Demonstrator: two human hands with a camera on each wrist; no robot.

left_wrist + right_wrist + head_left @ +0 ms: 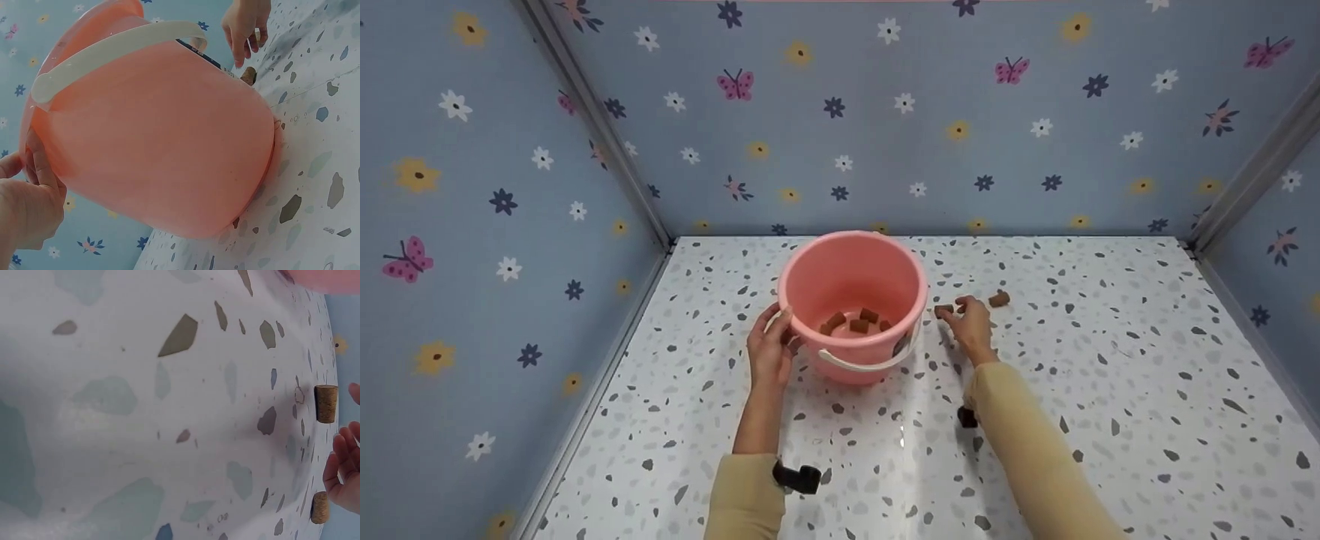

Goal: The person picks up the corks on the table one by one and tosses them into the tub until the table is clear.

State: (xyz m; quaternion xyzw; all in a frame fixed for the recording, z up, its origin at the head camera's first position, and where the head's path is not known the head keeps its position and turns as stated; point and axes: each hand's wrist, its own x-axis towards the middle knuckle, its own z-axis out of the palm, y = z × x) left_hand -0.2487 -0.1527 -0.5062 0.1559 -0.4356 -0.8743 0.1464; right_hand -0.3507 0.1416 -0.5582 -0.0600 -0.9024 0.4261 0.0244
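A pink bucket (855, 247) with a white handle (877, 366) stands upright on the table, several brown corks (859, 325) lying on its bottom. My left hand (771, 352) holds the bucket's rim at its left side; in the left wrist view, the fingers (39, 160) are bent under the rim. To the right of the bucket, my right hand (971, 330) reaches down beside a cork (943, 310). In the right wrist view, its spread fingers are apart from that cork (326, 404). Another cork (999, 299) lies just beyond this hand.
The table (1110, 390) has a white speckled top. Blue panels (877, 135) with flowers and butterflies enclose its back, left and right sides. A black wrist strap (799, 477) is on the left sleeve, and another black piece (967, 417) shows by the right sleeve.
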